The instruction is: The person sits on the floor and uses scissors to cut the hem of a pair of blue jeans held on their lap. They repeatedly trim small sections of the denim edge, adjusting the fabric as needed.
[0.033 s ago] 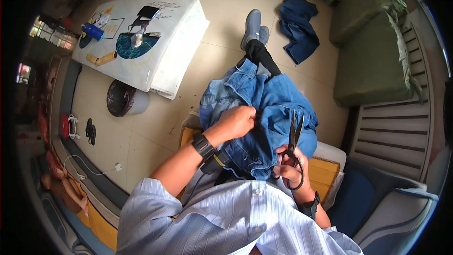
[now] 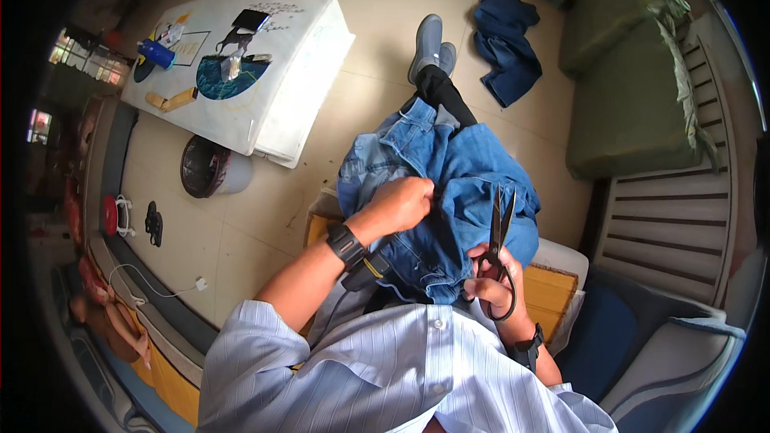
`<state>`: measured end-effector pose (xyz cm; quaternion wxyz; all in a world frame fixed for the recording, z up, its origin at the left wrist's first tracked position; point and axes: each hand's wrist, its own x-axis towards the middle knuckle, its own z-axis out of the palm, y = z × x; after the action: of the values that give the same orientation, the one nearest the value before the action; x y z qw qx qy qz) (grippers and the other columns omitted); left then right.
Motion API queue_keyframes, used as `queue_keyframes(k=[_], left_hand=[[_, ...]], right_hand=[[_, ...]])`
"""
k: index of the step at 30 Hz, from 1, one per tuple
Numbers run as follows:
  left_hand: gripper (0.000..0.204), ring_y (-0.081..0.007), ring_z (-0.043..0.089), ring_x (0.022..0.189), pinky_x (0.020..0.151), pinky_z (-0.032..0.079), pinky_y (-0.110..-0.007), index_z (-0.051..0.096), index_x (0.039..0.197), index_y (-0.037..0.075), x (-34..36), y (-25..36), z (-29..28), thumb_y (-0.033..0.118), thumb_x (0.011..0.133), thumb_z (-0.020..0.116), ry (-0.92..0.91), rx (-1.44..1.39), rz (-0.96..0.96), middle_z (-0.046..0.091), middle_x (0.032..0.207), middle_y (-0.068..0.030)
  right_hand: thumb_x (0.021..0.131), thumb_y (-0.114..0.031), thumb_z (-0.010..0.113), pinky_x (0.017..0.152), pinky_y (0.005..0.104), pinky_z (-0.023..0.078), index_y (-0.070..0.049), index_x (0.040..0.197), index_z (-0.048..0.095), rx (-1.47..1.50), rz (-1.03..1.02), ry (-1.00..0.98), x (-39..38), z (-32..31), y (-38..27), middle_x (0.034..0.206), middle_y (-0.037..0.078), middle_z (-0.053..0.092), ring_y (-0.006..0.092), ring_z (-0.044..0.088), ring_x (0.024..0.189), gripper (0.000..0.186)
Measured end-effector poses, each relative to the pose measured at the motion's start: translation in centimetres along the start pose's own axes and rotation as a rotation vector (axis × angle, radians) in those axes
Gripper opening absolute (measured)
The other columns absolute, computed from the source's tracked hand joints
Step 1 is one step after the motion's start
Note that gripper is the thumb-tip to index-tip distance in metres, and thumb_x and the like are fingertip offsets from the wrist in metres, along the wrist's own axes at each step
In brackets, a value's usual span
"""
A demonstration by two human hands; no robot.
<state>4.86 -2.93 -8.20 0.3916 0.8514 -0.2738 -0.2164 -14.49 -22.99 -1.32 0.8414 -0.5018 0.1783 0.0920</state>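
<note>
Blue denim clothing (image 2: 489,176) lies bunched across my lap and legs. My left hand (image 2: 405,204) is closed on a fold of it near the middle, its fingertips mostly hidden in the cloth. My right hand (image 2: 493,289), lower and to the right, holds black-handled scissors (image 2: 500,224) by the loops, with the blades pointing away from me over the denim and slightly parted. The right fingers are against the denim's edge; whether they also grip it I cannot tell.
A white decorated table (image 2: 301,88) with small items stands at upper left, a waste bin (image 2: 208,168) below it. Dark jeans (image 2: 505,48) lie on the floor beyond my feet. Green-covered seats (image 2: 618,104) line the right; a cord (image 2: 156,295) runs along the lower left floor.
</note>
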Motion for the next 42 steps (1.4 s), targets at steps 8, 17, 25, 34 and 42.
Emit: queue_keyframes(k=[8,17,25,34,42], left_hand=[[0.030,-0.0084,0.063,0.066,0.060,0.049,-0.024,0.067,0.091,0.006,-3.1,-1.3,-6.5,0.030,0.107,0.062,0.194,-0.561,-0.340,0.066,0.077,-0.0010],[0.052,-0.0089,0.057,0.071,0.064,0.047,-0.029,0.067,0.085,0.000,-11.3,4.0,-5.6,0.046,0.107,0.064,-0.184,-0.444,-0.211,0.062,0.073,-0.0003],[0.035,-0.0102,0.066,0.092,0.085,0.054,-0.031,0.073,0.112,0.000,-12.9,6.0,-6.8,0.034,0.106,0.070,-0.186,-0.250,0.124,0.072,0.097,-0.0065],[0.031,-0.0189,0.070,0.117,0.107,0.054,-0.039,0.064,0.136,0.000,-11.5,7.0,-9.1,0.019,0.112,0.057,0.123,-1.363,-0.070,0.073,0.129,-0.0089],[0.032,-0.0215,0.068,0.123,0.109,0.053,-0.042,0.063,0.136,0.002,-8.6,7.1,-8.8,0.020,0.111,0.056,0.146,-1.532,-0.097,0.071,0.134,-0.0103]], right_hand=[[0.077,0.007,0.072,0.058,0.0246,0.050,0.003,0.123,0.063,0.074,-0.029,-0.032,1.5,0.7,-1.0,0.085,0.002,0.057,0.0095,0.058,0.065,0.048],[0.074,0.001,0.074,0.055,0.0234,0.052,0.004,0.123,0.063,0.002,-0.085,-0.030,5.1,2.6,-3.1,0.086,0.003,0.062,0.0108,0.060,0.064,0.050],[0.081,0.000,0.072,0.060,0.0277,0.049,0.004,0.121,0.061,-0.030,-0.179,-0.118,6.9,5.7,-6.7,0.084,0.005,0.064,0.0141,0.061,0.066,0.042],[0.088,-0.007,0.074,0.064,0.0265,0.050,0.003,0.126,0.058,-0.231,-0.505,-0.014,9.6,8.2,-11.8,0.086,0.006,0.066,0.0126,0.062,0.069,0.042],[0.093,-0.009,0.081,0.077,0.0254,0.051,0.000,0.127,0.059,-0.466,-0.365,-0.050,7.4,3.7,-9.2,0.090,0.002,0.067,0.0103,0.064,0.082,0.041]])
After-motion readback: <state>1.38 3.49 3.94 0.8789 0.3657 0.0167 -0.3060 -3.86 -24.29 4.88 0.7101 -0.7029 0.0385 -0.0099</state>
